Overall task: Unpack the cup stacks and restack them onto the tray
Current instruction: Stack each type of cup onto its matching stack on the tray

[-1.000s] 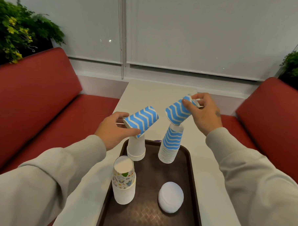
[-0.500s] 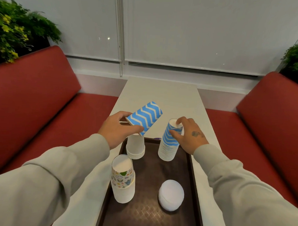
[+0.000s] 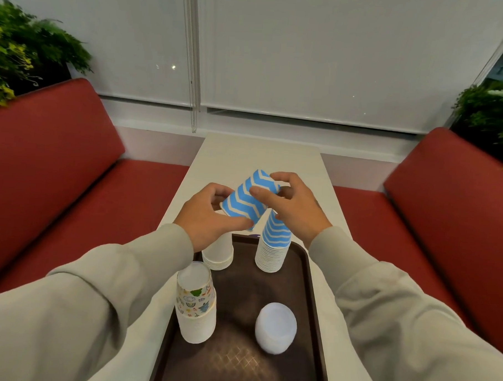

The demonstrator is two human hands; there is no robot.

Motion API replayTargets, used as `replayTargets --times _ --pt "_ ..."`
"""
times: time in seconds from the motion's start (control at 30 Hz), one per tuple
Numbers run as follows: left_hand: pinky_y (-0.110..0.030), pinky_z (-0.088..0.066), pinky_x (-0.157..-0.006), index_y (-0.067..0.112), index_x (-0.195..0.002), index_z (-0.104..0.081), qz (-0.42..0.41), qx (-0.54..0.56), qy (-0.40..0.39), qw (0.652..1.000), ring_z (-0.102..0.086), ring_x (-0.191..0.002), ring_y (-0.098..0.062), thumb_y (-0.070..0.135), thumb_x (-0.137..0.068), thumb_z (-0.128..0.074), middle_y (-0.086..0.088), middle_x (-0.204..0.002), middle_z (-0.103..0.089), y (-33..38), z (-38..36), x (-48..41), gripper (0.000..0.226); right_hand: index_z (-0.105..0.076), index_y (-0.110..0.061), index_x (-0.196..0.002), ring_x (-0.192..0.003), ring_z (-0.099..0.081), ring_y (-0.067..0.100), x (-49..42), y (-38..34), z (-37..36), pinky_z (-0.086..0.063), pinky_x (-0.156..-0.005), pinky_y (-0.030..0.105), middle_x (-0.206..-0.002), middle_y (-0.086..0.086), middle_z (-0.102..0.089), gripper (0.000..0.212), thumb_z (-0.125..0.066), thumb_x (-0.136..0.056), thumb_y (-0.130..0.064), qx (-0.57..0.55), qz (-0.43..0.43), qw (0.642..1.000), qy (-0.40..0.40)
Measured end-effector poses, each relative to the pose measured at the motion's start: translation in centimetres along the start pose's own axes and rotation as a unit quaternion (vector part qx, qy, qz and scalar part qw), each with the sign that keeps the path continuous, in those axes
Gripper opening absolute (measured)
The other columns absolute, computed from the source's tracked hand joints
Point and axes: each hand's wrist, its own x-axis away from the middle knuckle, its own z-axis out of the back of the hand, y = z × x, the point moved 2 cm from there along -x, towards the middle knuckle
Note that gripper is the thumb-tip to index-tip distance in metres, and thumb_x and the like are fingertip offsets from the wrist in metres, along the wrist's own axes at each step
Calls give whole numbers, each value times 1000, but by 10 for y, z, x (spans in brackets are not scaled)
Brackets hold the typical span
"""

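Over the far end of the tray (image 3: 240,290), the left hand (image 3: 211,220) gripped a tilted bundle of blue zigzag cups (image 3: 245,201) as the right hand (image 3: 295,209) pinched its end cup with curled fingers, best drawn off straight, then seated squarely on the blue stack (image 3: 273,249) below.

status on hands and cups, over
Left hand and right hand both grip the held blue cup. Blue stack upright on tray below. Nothing in the way.

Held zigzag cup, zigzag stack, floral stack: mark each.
held zigzag cup (image 3: 242,203): head view, striped side wall.
zigzag stack (image 3: 275,237): head view, top cup's wall.
floral stack (image 3: 195,300): head view, printed band.
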Motion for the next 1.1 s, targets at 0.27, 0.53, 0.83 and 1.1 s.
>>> replayTargets --times 0.27,0.53,0.83,1.1 --pt "-26 -39 -98 31 -126 -57 -18 -29 1 999 -53 -120 -4 38 -70 -88 15 -125 -62 1 1 -4 64 -50 -36 -118 -97 -68 17 -11 -4 27 -56 -83 36 -111 2 -69 58 -82 -72 -53 -12 35 997 62" --pt "-27 -43 -99 32 -121 -60 -12 -73 21 997 -56 -114 -6 35 -78 -83 15 -119 -63 -16 6 -6 49 -48 -22 -115 -80 -61 5 -20 13 47 -48 -57 12 -101 -5 -60 42 -78 -86 -30 95 47 985 134" --pt "-26 -41 -94 31 -117 -63 -3 -162 1 987 -54 -115 -8 32 -81 -80 10 -124 -62 -42 2 -1 41 -48 -25 -117 -105 -58 26 -14 64 27 -52 -85 38 -120 5 -56 39 -74 -88 -32 247 12 966 74" --pt "-25 -41 -92 30 -117 -64 -14 -168 9 986 -55 -114 -8 33 -81 -80 10 -121 -62 -33 7 6 40 -47 -28 -132 -117 -54 25 -2 61 23 -50 -99 41 -137 2 -45 46 -68 -91 -35 309 1 950 55"
